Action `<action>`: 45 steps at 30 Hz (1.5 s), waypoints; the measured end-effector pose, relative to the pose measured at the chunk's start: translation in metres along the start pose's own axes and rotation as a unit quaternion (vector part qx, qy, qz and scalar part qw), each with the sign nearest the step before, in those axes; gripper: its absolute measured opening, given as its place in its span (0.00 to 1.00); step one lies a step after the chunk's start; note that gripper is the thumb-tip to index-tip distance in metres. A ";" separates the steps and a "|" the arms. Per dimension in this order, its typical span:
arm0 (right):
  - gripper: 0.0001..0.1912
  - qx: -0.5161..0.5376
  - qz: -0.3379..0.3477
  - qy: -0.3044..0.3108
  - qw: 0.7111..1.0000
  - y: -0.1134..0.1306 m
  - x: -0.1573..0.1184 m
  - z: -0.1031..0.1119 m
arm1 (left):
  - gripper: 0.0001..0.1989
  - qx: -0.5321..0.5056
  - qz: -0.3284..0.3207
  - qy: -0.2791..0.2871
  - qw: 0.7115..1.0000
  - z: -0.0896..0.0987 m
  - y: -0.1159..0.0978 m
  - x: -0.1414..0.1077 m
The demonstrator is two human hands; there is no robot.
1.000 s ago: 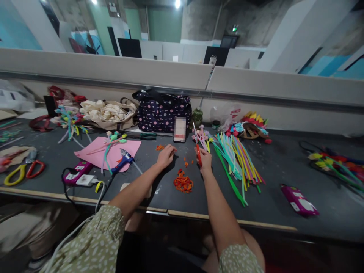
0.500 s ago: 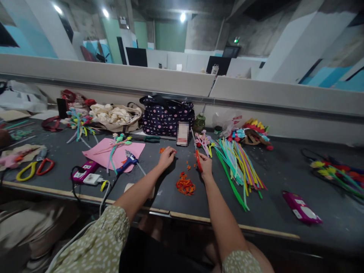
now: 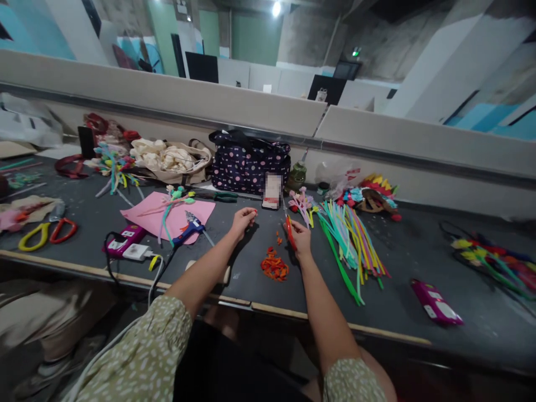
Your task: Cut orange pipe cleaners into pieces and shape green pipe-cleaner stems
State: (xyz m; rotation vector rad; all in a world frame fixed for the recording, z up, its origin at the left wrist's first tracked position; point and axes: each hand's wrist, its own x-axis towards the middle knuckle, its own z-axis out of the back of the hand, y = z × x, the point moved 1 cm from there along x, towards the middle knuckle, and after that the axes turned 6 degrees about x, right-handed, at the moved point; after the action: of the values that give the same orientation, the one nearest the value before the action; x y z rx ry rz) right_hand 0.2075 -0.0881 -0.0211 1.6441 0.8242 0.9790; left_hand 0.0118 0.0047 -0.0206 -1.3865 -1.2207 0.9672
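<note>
My left hand (image 3: 244, 220) is closed in a pinch, with a tiny red-orange piece showing at the fingertips above the table. My right hand (image 3: 300, 237) grips red-handled scissors (image 3: 290, 231), whose blades point up and away from me. Between my forearms lies a pile of small orange and red pieces (image 3: 274, 265), with a few loose bits just behind it. A phone (image 3: 272, 191) with a blurred screen leans upright against a dark patterned bag (image 3: 251, 164).
Right of my right hand lie bundled pipe cleaners (image 3: 355, 240) and a purple device (image 3: 436, 302). On the left are pink paper (image 3: 153, 209), a blue glue gun (image 3: 190, 228), a power strip (image 3: 128, 243) and yellow-and-red scissors (image 3: 42, 231). A person's leg shows at lower left.
My left hand has shifted slightly left and toward me, still pinched. The orange bits that lay beside it no longer show. The scissors stay in my right hand, and the view has tilted slightly.
</note>
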 end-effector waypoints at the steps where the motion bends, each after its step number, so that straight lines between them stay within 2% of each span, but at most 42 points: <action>1: 0.26 -0.004 0.007 0.005 1.000 0.001 -0.001 -0.001 | 0.16 -0.014 0.009 -0.003 1.000 0.000 0.000 0.000; 10: 0.24 -0.083 0.065 0.094 0.990 -0.003 -0.006 0.000 | 0.16 -0.093 0.047 -0.035 0.994 0.004 -0.005 -0.001; 23: 0.26 -0.217 0.070 0.104 0.968 -0.008 -0.015 0.004 | 0.15 -0.157 0.073 -0.046 0.984 0.004 -0.015 -0.003; 31: 0.23 -0.333 0.125 0.121 0.927 -0.003 -0.024 -0.001 | 0.16 -0.182 0.076 -0.035 0.980 0.003 -0.015 -0.002; 37: 0.24 -0.413 0.185 0.111 0.885 -0.006 -0.025 0.002 | 0.15 -0.193 0.079 -0.056 0.976 0.007 -0.007 0.004; 45: 0.24 -0.456 0.219 0.123 0.854 -0.009 -0.024 0.005 | 0.13 -0.185 0.098 -0.079 0.975 0.008 0.000 0.007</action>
State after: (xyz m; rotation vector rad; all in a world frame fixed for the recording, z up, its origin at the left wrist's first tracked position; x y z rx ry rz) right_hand 0.2005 -0.1091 -0.0353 0.8679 0.0451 1.6074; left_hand 0.0052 0.0130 -0.0218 -1.7757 -1.4567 1.0368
